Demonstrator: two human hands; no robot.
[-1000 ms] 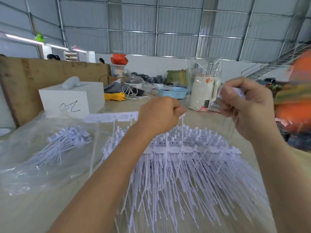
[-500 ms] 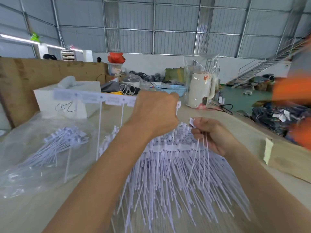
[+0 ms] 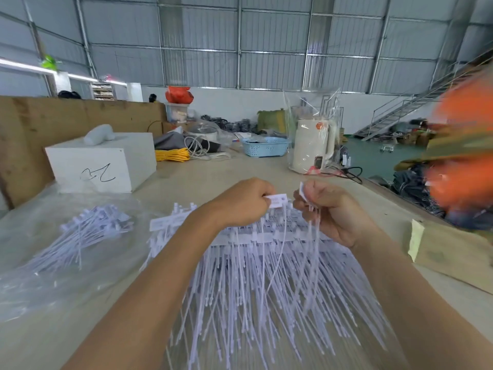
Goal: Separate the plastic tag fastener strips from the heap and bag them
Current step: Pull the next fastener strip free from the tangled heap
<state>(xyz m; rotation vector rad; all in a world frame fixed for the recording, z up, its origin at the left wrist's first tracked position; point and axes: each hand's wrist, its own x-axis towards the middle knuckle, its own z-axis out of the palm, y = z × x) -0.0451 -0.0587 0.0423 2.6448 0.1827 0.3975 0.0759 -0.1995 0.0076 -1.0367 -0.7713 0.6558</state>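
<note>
Head view: both hands pinch strips above the heap (image 3: 266, 276) on the table (image 3: 208, 180).
Left hand (image 3: 241, 202) and right hand (image 3: 329, 209) each clench 1 fastener strip (image 3: 277, 201) header; light, springy, tangle-prone filaments, best gripped by the flat header bar.

You are working in a warehouse: corrugated metal walls (image 3: 266, 41), a steel staircase (image 3: 400, 113) and piled goods (image 3: 416, 182) are surrounding your table (image 3: 213, 177).
</note>
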